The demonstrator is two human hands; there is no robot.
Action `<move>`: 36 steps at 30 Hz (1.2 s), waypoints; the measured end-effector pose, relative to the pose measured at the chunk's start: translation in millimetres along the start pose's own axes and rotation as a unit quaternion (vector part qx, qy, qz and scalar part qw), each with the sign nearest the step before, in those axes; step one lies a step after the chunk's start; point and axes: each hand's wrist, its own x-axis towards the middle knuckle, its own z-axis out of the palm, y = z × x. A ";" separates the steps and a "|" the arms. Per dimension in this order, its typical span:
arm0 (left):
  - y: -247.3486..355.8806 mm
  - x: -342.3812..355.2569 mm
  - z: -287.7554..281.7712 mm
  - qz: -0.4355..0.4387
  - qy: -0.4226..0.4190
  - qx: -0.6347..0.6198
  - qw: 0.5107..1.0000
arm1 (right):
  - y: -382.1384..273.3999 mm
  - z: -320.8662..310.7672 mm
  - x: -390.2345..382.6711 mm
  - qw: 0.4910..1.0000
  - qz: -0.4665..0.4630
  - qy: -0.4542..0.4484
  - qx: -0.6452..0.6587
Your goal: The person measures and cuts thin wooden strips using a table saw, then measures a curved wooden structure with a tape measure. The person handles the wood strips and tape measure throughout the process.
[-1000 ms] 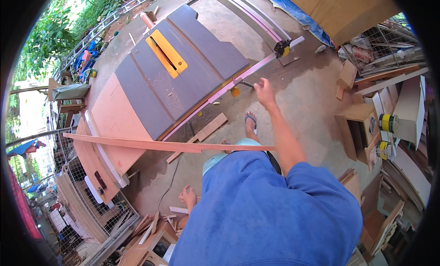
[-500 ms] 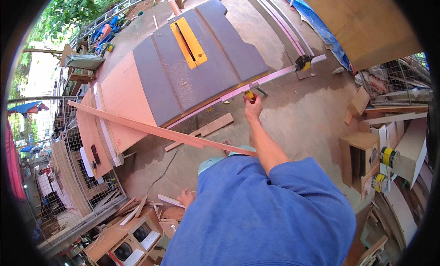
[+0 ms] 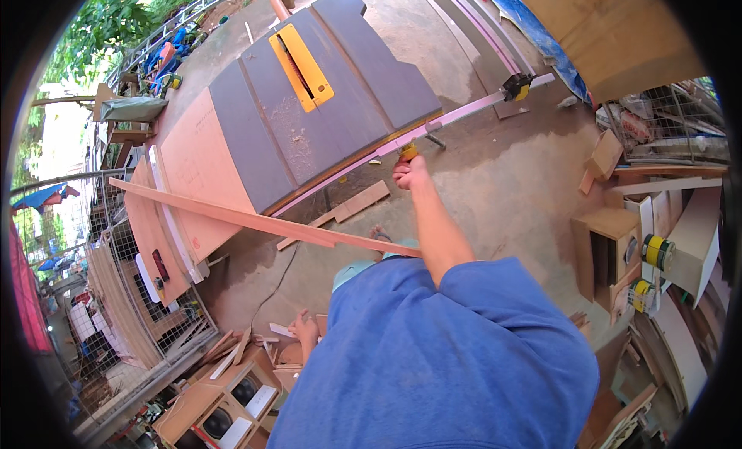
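My right hand is closed around a small yellow knob-like piece at the front rail of a table saw. My fingers hide part of it. The saw has a dark grey top and a yellow insert with a blade slot, with sawdust beside it. A long reddish wood strip slants across the side board to my waist. Low at my left side, my left hand hangs with loosely parted fingers and seems to hold nothing.
A pale wooden board extends the saw to the left. Offcuts and a cable lie on the floor below. Wooden boxes and stacked boards stand at right; speaker boxes sit at lower left. A wire-mesh fence runs along the left.
My right hand has turned around the yellow piece and now sits lower on it. The saw has shifted slightly up and left in view. My left hand has moved a little to the left.
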 end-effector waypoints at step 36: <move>10.3 23.3 -15.8 0.026 0.006 -0.041 0.999 | 8.1 32.2 5.6 0.820 -0.284 0.434 -0.244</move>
